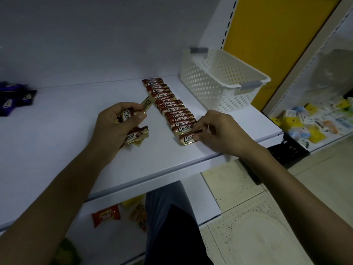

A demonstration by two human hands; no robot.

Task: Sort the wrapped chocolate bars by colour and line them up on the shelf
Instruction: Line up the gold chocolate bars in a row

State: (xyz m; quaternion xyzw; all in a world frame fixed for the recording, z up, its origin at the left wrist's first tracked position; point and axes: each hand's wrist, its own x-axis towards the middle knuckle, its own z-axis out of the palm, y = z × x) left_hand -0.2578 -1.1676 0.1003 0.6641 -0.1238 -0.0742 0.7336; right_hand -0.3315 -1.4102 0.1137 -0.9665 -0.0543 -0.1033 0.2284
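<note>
While the row of red-and-gold chocolate bars point(169, 108) runs slantwise across the white shelf point(76, 140), each wrapper overlapping the next and showing the word "Choco", its nearest bar point(186, 139) lies flat at the front end, touching the one behind it. The right hand point(219, 132) reaches in from the right of the row with a narrow grip: thumb and fingertips pinch the right end of that nearest bar, which rests on the shelf.

Left of the row, the left hand point(112, 127) holds a bundle of bars point(127, 114) of the same red-and-gold kind, its fingers curled round them. One gold wrapper point(147, 104) sticks out of the top of the fist toward the row, and other ends jut out below the palm, close over the shelf. How many bars the bundle has I cannot tell.

Behind and to the right of the row stands a white perforated basket point(219, 81) with grey clips on its rim, near the row's far end. Well left of the row, at the edge of view, lies a heap of purple wrapped bars point(13, 100). Beyond the basket rises a yellow panel point(267, 35).

Below the row, a lower shelf carries a red packet point(106, 215) and yellowish snack bags. Far right of the row, a neighbouring shelf holds small yellow, blue and white packs point(315, 121).
</note>
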